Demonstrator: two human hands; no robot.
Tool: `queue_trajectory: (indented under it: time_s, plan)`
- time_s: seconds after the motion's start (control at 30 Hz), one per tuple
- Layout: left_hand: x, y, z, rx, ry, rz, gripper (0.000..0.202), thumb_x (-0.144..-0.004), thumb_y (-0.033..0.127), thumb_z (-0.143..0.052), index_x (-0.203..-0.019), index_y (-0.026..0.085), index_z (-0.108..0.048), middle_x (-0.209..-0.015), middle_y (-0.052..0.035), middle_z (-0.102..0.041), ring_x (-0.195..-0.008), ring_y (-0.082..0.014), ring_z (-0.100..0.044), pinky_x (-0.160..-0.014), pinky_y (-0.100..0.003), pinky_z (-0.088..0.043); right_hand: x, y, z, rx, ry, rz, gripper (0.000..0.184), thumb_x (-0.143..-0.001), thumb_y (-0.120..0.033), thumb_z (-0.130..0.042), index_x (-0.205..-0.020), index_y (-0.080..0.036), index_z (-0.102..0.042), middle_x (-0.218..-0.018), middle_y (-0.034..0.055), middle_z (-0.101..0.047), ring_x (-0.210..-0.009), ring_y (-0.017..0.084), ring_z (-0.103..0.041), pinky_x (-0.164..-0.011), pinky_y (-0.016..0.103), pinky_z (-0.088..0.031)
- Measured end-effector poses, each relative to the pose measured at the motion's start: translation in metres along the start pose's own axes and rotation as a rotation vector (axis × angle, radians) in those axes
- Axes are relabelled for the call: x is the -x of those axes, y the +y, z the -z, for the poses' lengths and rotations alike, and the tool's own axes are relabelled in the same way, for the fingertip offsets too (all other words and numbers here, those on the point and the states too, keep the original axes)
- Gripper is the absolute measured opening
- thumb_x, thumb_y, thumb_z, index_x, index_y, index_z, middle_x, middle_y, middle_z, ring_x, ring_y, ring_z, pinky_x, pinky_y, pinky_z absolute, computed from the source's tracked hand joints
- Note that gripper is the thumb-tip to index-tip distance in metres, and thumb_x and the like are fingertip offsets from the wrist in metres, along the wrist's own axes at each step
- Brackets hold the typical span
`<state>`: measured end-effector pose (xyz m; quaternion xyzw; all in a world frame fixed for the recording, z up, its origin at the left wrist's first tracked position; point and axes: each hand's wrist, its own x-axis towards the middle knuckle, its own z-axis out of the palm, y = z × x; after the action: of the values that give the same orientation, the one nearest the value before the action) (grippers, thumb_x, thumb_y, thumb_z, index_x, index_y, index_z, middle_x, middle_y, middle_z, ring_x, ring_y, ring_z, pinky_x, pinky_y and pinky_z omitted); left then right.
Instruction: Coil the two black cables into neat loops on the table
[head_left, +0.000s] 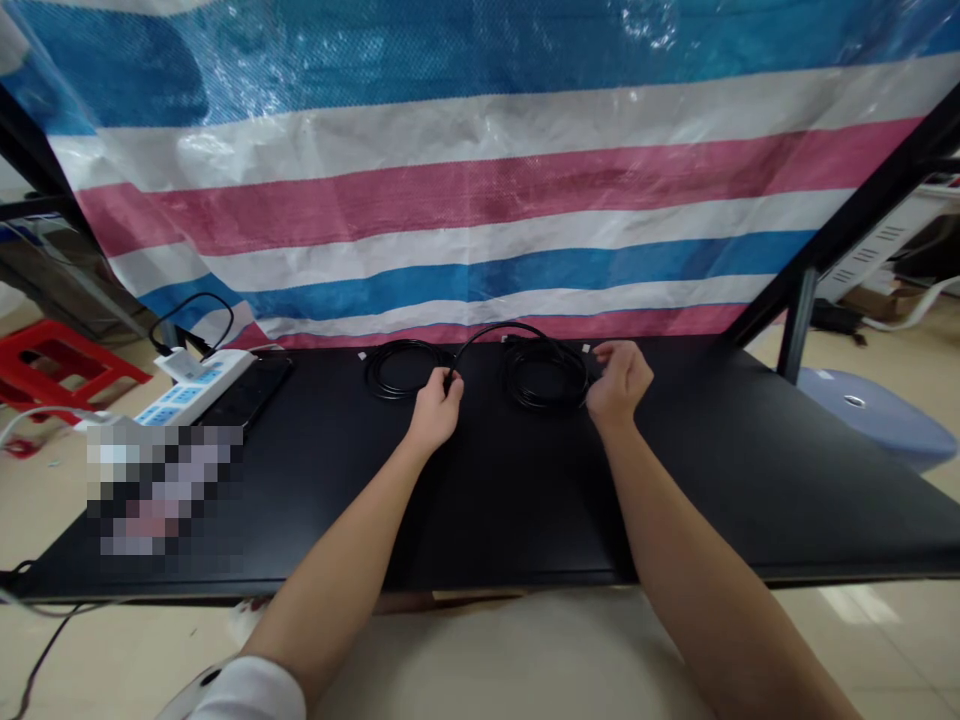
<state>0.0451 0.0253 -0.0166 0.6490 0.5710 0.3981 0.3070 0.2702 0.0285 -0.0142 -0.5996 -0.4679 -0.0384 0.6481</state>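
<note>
A black cable lies on the black tabletop in two round coils, a left coil and a right coil. One strand arches between them. My left hand pinches that strand between thumb and fingers, just at the right side of the left coil. Beside the right coil's outer edge, my right hand is closed with its fingers curled. Whatever those fingers grip, if anything, is hidden. Small white tags show by the coils, one left tag and one right tag.
On the left stands a white power strip with plugs in it, next to a dark phone-like slab. A pixelated patch covers the table's left corner. Striped plastic sheeting hangs behind. A red stool and a bluish lid flank the table.
</note>
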Motion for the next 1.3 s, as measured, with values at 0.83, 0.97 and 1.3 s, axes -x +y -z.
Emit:
queue_trajectory:
  time_s: [0.83, 0.97, 1.3]
  plan:
    - [-0.019, -0.016, 0.031, 0.209, 0.416, 0.032, 0.018, -0.078, 0.033, -0.057, -0.082, 0.017, -0.066, -0.062, -0.0002, -0.064, -0.052, -0.0124, -0.060, -0.055, -0.024, -0.047, -0.026, 0.031, 0.012, 0.469, -0.454, -0.436, 0.011, -0.060, -0.023, -0.070, -0.051, -0.024, -0.062, -0.060, 0.0060, -0.065, -0.071, 0.027, -0.064, -0.064, 0.036, -0.047]
    - [-0.019, -0.008, 0.034, 0.392, 0.430, 0.080, 0.016, -0.078, 0.030, -0.056, -0.069, 0.017, -0.060, -0.052, 0.0026, -0.056, -0.042, -0.0091, -0.051, -0.042, -0.020, -0.037, -0.022, 0.038, 0.008, 0.449, -0.447, -0.403, 0.019, -0.060, -0.021, -0.068, -0.046, -0.024, -0.055, -0.055, 0.0051, -0.059, -0.066, 0.026, -0.062, -0.063, 0.038, -0.046]
    - [-0.022, -0.004, 0.052, 0.865, 0.510, 0.206, 0.021, -0.079, 0.028, -0.057, -0.062, 0.019, -0.048, -0.038, 0.0092, -0.036, -0.027, -0.0058, -0.032, -0.031, -0.017, -0.020, -0.022, 0.028, 0.004, 0.033, -0.074, -0.517, 0.017, -0.071, -0.018, -0.058, -0.065, -0.024, -0.044, -0.048, -0.0056, -0.045, -0.051, 0.015, -0.049, -0.057, 0.030, -0.042]
